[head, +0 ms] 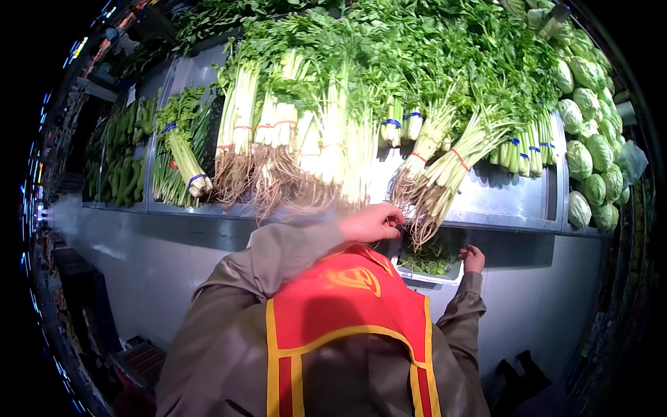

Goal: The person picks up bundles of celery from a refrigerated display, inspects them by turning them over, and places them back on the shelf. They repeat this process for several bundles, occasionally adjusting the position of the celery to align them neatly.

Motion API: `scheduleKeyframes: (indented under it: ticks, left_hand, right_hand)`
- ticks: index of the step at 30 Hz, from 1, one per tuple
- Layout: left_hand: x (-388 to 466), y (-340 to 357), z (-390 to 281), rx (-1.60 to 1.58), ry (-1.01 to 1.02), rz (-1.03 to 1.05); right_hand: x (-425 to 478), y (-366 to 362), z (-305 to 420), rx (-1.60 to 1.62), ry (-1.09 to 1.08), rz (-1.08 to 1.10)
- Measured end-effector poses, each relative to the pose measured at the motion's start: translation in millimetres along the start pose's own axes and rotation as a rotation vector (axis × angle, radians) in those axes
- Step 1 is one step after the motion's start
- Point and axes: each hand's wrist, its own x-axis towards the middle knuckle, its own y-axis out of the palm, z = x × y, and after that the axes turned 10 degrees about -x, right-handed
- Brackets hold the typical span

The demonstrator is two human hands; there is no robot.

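Note:
My left hand (371, 223) is at the front edge of a metal produce shelf (503, 218), fingers bent. Just right of it, a rooted celery bunch (452, 162) tied with a red band lies slanted, its brown roots hanging over the edge. Behind that bunch is another red-banded celery bunch (428, 133). My right hand (473, 258) is lower and farther right, fingers curled, by the right side of a white crate (443, 280) holding green leaves. Whether either hand grips anything is unclear. Several more rooted celery bunches (333, 120) stand side by side to the left.
Blue-banded celery (526, 154) sits at the shelf's right, and green cabbages (592, 156) are piled beyond a divider. On the left lie a double-banded celery bunch (185, 154) and long green vegetables (125, 180). A person's dark shoes (526, 359) are on the floor at lower right.

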Motion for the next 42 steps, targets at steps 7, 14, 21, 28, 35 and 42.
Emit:
scheduleKeyframes:
  ticks: [7, 14, 21, 28, 35, 42]
  left_hand:
    - [-60, -77, 31, -0.033, -0.127, -0.579]
    - [-71, -96, 68, -0.063, -0.105, -0.808]
    - [-33, -84, 67, 0.445, -0.189, -0.955]
    - [-16, -92, 57, 0.489, -0.298, -0.897]
    - [-32, -99, 34, 0.499, -0.273, -0.690]
    - [-73, -179, 14, 0.672, -0.225, -1.250]
  right_hand:
    - [-24, -12, 126, -0.405, -0.247, -0.283]
    - [-118, 108, 277, 0.038, -0.439, 0.248]
    - [-140, 193, 315, -0.129, -0.628, 0.306]
    - [-128, 223, 320, -0.179, -0.651, 0.274]
    - [-108, 244, 310, -0.457, -0.654, 0.091]
    - [-118, 245, 334, -0.412, -0.749, 0.094]
